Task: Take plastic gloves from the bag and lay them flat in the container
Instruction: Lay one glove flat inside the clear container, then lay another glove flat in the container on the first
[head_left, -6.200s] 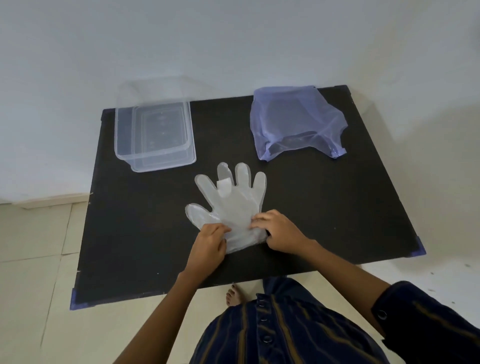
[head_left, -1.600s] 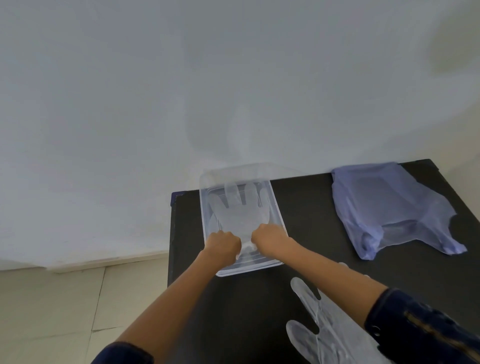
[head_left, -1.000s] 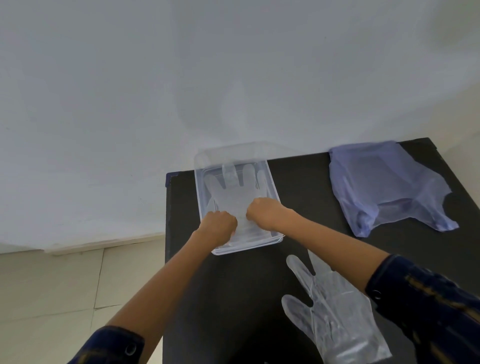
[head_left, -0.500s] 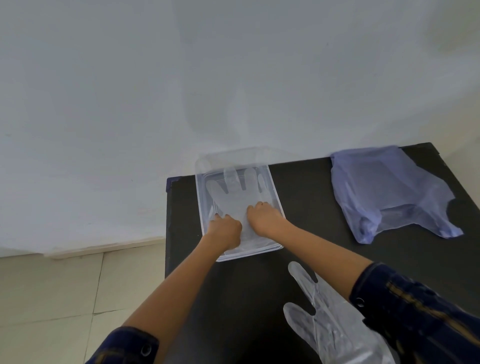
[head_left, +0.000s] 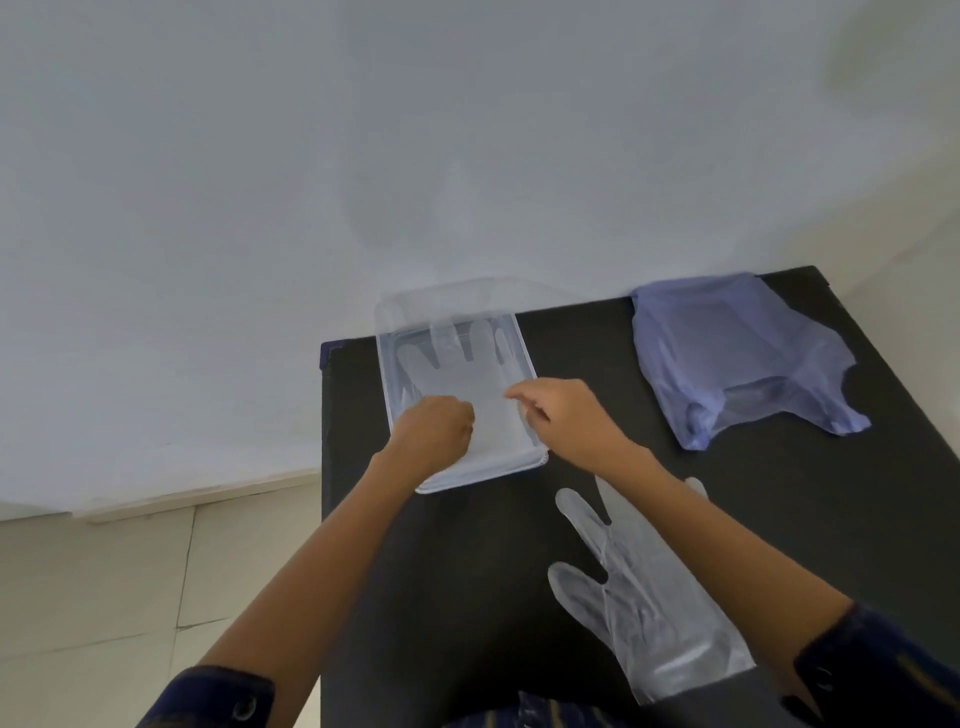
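A clear plastic container (head_left: 388, 374) stands at the table's far left corner. One clear plastic glove (head_left: 457, 364) lies flat inside it, fingers pointing away from me. My left hand (head_left: 435, 432) is curled into a fist on the cuff end of that glove. Over the container's right rim, my right hand (head_left: 567, 415) hovers with its fingers loosely apart and nothing in them. A second clear glove (head_left: 641, 597) lies flat on the table nearer me, partly under my right forearm. The bluish plastic bag (head_left: 737, 358) lies crumpled at the far right.
The black table (head_left: 467, 597) ends at a white wall behind the container and bag. Its left edge drops to a tiled floor (head_left: 104, 571). My dark sleeves show at the bottom of the view.
The glove went from the table's middle into the container, where both hands pressed it down. Since half a second ago my right hand has lifted off it and opened.
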